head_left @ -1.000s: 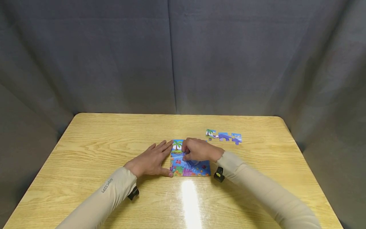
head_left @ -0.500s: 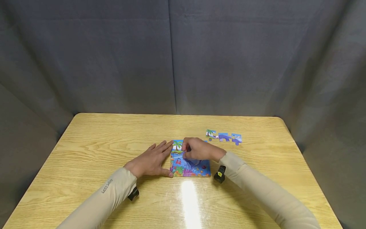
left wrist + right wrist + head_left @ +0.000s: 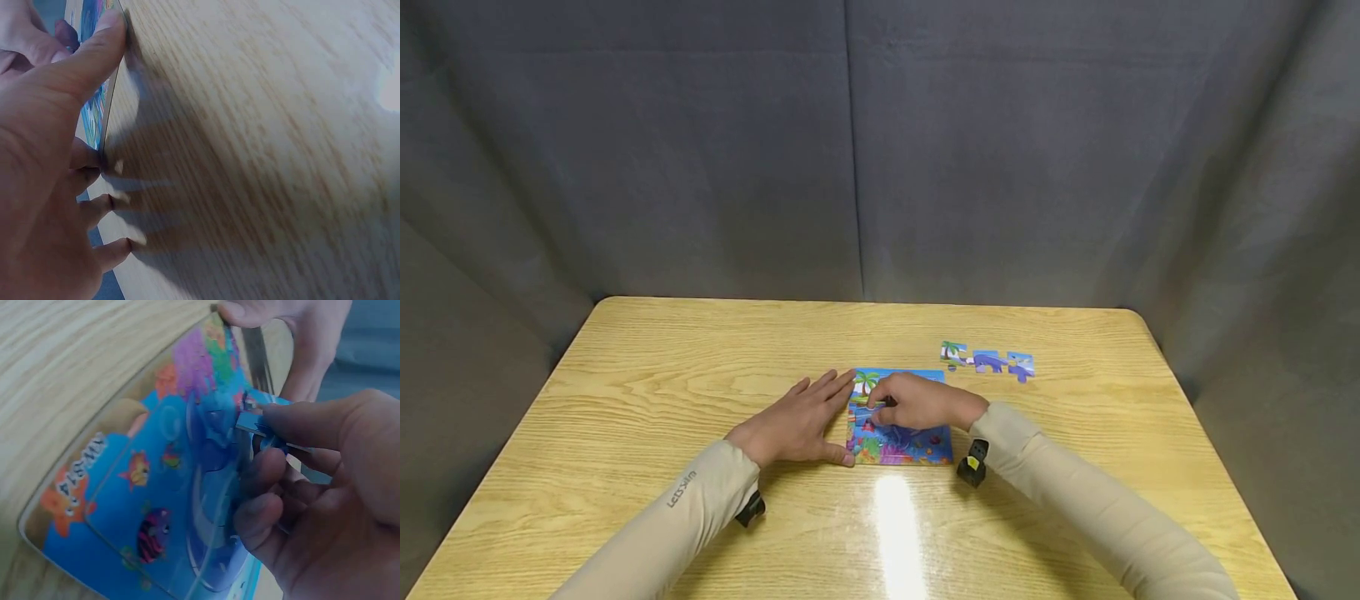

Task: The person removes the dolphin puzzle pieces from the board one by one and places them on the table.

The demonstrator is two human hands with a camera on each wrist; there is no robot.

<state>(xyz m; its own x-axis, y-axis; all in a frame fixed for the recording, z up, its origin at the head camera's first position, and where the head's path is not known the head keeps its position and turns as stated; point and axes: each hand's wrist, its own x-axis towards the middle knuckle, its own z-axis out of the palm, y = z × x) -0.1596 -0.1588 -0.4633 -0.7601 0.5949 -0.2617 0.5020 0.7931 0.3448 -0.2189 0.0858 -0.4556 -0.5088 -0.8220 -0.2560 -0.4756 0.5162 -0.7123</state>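
Note:
A sea-scene puzzle board (image 3: 910, 454), with a palm tree, crab and fish printed on it, lies flat on the table. My left hand (image 3: 797, 422) rests along its left edge, fingers spread, thumb at the near left corner; the left wrist view has this thumb (image 3: 103, 37) on the board's edge. Over the board's left half my right hand (image 3: 921, 402) pinches a small blue puzzle piece (image 3: 251, 422) between thumb and index finger. In the right wrist view the piece is tilted above the printed dolphin (image 3: 209, 506). My right hand hides part of the board's middle.
Beyond the board to the right, three loose puzzle pieces lie in a row: a palm tree piece (image 3: 952, 352), a purple-blue piece (image 3: 988, 361) and another purple-blue piece (image 3: 1021, 364). Grey curtains (image 3: 700, 167) hang behind the wooden table (image 3: 700, 350).
My right hand has shifted slightly left and nearer over the board, uncovering more of its top right edge. My left hand stays at the left edge.

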